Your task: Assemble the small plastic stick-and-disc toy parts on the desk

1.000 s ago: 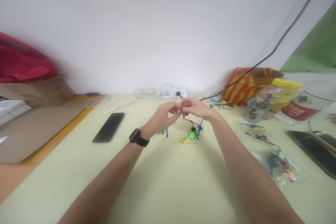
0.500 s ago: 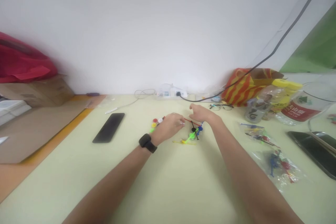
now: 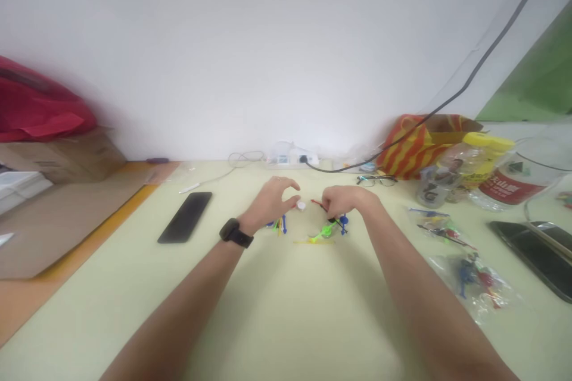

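My left hand point(image 3: 270, 202) is open over the table, thumb and forefinger spread apart. A small white disc point(image 3: 301, 206) lies just right of its thumb tip. Under its palm, blue and yellow plastic sticks point(image 3: 283, 225) show in part. My right hand point(image 3: 343, 199) is closed, fingertips pressed together at a red stick point(image 3: 316, 202) and a dark piece; what exactly they grip is hidden. Below it lie a bright green piece point(image 3: 328, 230), a blue piece point(image 3: 344, 223) and a yellow stick point(image 3: 306, 242).
A black phone point(image 3: 185, 218) lies at left. A power strip point(image 3: 286, 158) and glasses point(image 3: 376, 181) are at the back. On the right are clear bags of plastic parts point(image 3: 478, 280), bottles point(image 3: 440, 181), a striped bag point(image 3: 402, 149) and a dark tablet-like object point(image 3: 536, 256).
My left hand has moved left and opened, leaving the white disc on the table. The right hand has come down and closed at the red and black pieces.
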A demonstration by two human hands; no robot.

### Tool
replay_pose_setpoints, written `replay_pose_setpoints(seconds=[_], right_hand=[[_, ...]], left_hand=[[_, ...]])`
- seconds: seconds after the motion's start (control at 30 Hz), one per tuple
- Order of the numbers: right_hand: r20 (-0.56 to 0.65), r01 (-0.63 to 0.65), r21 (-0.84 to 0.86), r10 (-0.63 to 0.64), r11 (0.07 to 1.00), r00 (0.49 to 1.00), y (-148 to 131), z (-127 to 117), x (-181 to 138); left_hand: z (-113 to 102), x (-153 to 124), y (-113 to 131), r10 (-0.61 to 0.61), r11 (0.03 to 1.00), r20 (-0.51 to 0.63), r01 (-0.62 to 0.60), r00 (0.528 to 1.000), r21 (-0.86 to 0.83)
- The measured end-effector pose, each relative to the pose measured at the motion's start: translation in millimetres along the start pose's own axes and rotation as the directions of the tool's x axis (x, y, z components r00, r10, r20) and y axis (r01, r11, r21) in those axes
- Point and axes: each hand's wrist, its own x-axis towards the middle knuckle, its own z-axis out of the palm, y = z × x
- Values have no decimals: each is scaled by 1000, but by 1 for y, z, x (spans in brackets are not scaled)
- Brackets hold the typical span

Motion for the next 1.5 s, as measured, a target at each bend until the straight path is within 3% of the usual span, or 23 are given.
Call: replay_pose_setpoints(seconds=[0.17,0.3,0.47,0.67,0.8,0.87,1.0,1.23,1.3,1.4,1.5], right_hand=[[-225,176,142,-142,974,964,-9,-9,-7],[-400,363,394,-198,844,895,-19,-10,-9],[-348,355,613,-163,705,923,-22,-4,-2],[-371,403,646,-194,648,908,-20,1,6],[-401,451,583,-244,676,883,-23,5,9],[-410,436,490,-242,755,879,-24,7,11],[-406,222,231,-113,947,907,-14,9,18],[-280,-29,88,53,996,959,23,12,28],[-262,-28,68,45,997,964,25,8,24],[-210,45,62,-31,997,977,18,2,13],[-69,153,84,-147,985,987,7,-1,3]], left_hand=[[-9,3,17,41,977,40,-32,998,-211],[-7,4,29,42,918,-22,-47,999,-393],[-6,6,26,11,888,-26,-22,1000,-459],[-10,5,28,-15,874,31,28,999,-486],[-12,5,28,-11,876,36,27,999,-482],[-11,4,26,-15,882,46,35,999,-471],[-9,1,25,-5,922,77,34,997,-385],[-7,-2,23,97,986,352,-41,931,-165],[-7,-2,19,90,994,386,-60,918,-90],[-10,-2,12,115,993,352,-114,929,-22],[-16,-3,4,127,991,300,-130,946,-10]])
